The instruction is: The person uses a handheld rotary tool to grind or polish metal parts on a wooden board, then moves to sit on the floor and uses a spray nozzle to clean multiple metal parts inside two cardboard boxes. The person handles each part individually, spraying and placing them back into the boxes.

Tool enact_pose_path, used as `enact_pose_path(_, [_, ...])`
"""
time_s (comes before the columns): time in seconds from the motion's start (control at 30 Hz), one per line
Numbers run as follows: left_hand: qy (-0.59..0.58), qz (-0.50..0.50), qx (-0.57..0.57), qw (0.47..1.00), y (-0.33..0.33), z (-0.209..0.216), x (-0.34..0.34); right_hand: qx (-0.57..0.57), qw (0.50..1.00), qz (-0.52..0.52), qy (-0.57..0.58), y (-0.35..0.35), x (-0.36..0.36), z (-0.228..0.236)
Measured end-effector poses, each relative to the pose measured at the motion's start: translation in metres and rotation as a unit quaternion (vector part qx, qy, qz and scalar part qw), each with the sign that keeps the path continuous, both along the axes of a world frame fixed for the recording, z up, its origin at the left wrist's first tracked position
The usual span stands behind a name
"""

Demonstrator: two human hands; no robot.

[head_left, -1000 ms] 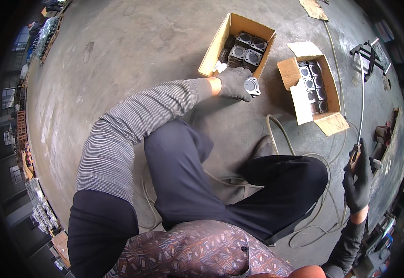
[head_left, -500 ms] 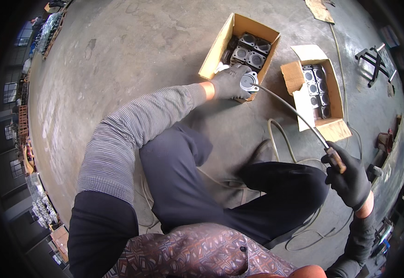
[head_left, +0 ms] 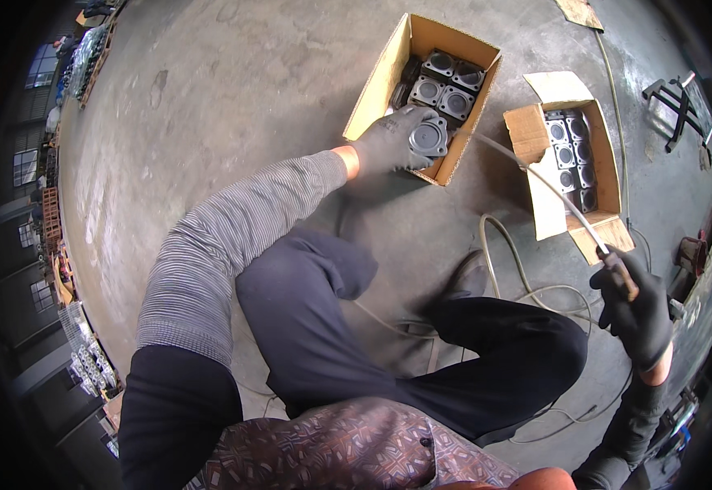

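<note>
My gloved left hand (head_left: 388, 141) is closed round the edge of a grey metal flange part (head_left: 428, 137) with a round face and bolt-hole ears. It is at the near end of a tall cardboard box (head_left: 366, 100). Inside that box lie several similar flanged castings (head_left: 456, 102). In my gloved right hand (head_left: 638, 314), out to the right, is the brown handle of a long-shafted tool like a screwdriver (head_left: 566, 204). Its thin metal shaft slants up and left, and the blurred tip stands apart from the part, just right of it.
A second open carton (head_left: 607, 163) with several flanged castings stands to the right, flaps spread. A pale hose (head_left: 493, 253) loops over the concrete floor (head_left: 233, 90) by my shoe (head_left: 468, 273). At far right are a black metal stand (head_left: 673, 114) and a flat cardboard piece (head_left: 580, 14).
The tool's tip has come off the part's round face and moved right. My left hand has tilted the part and moved slightly left. The view has shifted a little.
</note>
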State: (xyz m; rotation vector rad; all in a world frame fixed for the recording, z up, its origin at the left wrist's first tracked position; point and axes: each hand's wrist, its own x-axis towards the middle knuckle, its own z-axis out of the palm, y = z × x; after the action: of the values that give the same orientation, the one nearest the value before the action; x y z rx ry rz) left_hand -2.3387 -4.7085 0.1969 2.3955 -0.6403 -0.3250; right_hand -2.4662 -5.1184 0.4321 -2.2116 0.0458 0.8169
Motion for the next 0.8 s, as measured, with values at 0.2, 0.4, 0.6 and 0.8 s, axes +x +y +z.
enact_pose_path(0.2, [-0.03,-0.006,0.036,0.999,-0.003,-0.031,0.049,0.116,0.987,-0.112,-0.016,-0.039,-0.012,-0.051])
enact_pose_path(0.4, [-0.004,0.031,0.133,0.991,-0.012,-0.075,0.118,0.154,0.962,-0.188,-0.122,-0.047,-0.036,-0.094])
enact_pose_path(0.6, [0.016,0.091,0.131,0.987,-0.006,-0.087,0.128,0.145,0.963,-0.21,-0.083,-0.044,-0.039,-0.118])
enact_pose_path(0.8, [0.051,0.062,0.134,0.988,0.017,-0.086,0.107,0.115,0.963,-0.237,-0.065,-0.049,-0.037,-0.126])
